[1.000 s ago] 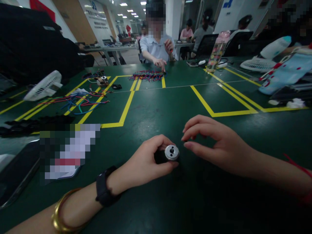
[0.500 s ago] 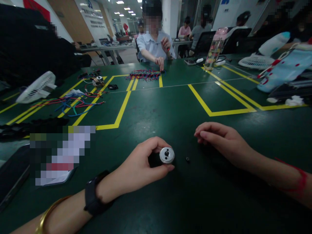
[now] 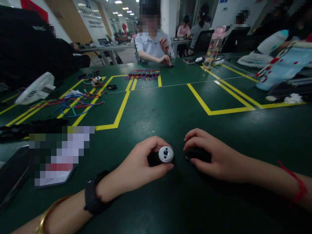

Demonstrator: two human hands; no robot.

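Note:
Between thumb and fingers, my left hand (image 3: pixel 143 159) grips a small round silver motor (image 3: pixel 166 154); its end face, with a dark centre and two dark holes, is turned up toward me. Just right of it lies a tiny black ring-like part (image 3: pixel 187 158) on the green table (image 3: pixel 156 120). My right hand (image 3: pixel 212 154) is around that part from the right, thumb and fingers apart. Its thumb tip is close beside the part; whether they touch I cannot tell.
Loose red and blue wires (image 3: pixel 80 104), a white fan (image 3: pixel 36 87) and a phone (image 3: pixel 60 162) are on the left. Across the table a person (image 3: pixel 153 45) works by a wire bundle (image 3: pixel 143 74). A bottle (image 3: pixel 214 48) and blue bag (image 3: pixel 282 66) stand right.
My right hand has moved left and down to the tiny black part, and its fingers have spread. My left hand still holds the motor in the same place.

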